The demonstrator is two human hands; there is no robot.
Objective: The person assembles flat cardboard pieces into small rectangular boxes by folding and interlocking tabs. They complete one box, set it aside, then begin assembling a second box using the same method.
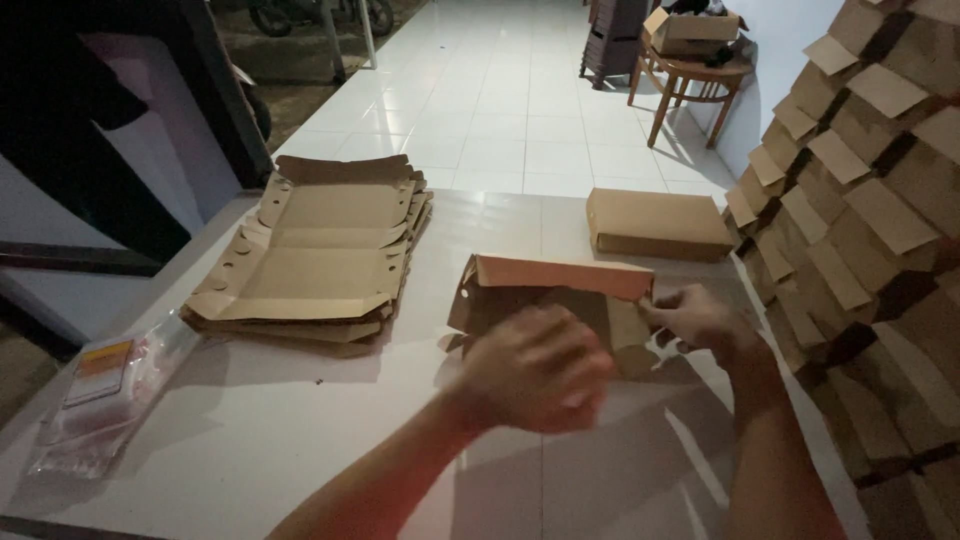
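1. Head view: my right hand (700,318) pinches the right end of a half-folded box (550,300) at mid-worktop (300,440).
2. My left hand (535,368) is blurred, curled near the box front; grip unclear.
3. Flat blanks (320,250) are stacked left, a finished box (655,222) behind, a plastic bag (100,395) far left.

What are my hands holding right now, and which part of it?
The right hand pinches the right end flap of the half-folded cardboard box. The left hand is blurred in front of it; its hold cannot be told.
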